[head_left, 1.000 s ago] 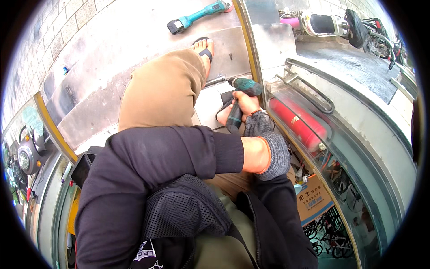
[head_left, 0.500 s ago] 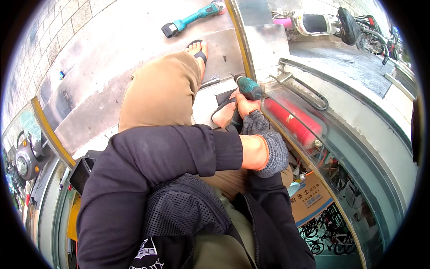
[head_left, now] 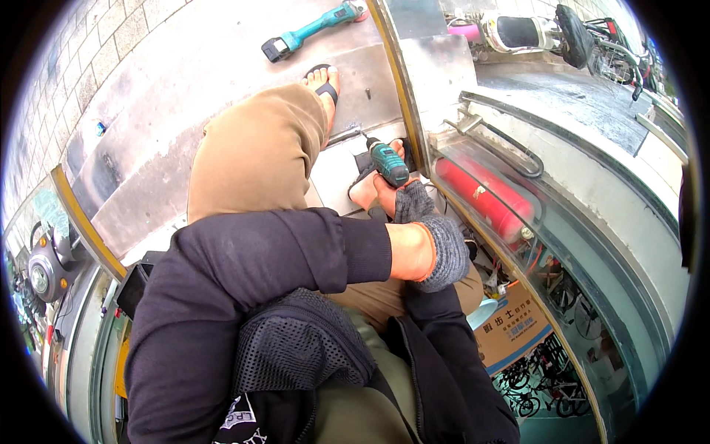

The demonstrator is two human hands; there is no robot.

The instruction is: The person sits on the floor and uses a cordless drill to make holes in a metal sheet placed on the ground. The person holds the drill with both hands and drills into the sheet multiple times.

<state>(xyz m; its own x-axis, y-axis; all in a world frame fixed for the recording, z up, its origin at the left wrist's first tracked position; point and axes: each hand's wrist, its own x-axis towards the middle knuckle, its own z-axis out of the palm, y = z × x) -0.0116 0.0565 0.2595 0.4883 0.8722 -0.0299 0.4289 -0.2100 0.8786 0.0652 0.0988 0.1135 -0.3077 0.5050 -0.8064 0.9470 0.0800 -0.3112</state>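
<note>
I have room above the step (head_left: 381,70) between the left foot (head_left: 333,76) and yellow post (head_left: 404,92), where a screw (head_left: 367,94) lies. The knee (head_left: 251,148) blocks the drill's (head_left: 388,164) left, the post its right.

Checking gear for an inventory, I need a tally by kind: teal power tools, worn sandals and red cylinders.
Teal power tools: 2 (drill, long tool)
Worn sandals: 2 (left sandal, right sandal)
Red cylinders: 1 (red cylinder behind glass)
Total: 5

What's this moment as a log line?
right hand: holds teal drill near metal step | left hand: gloved, across right arm | power tool: lying ahead
</note>
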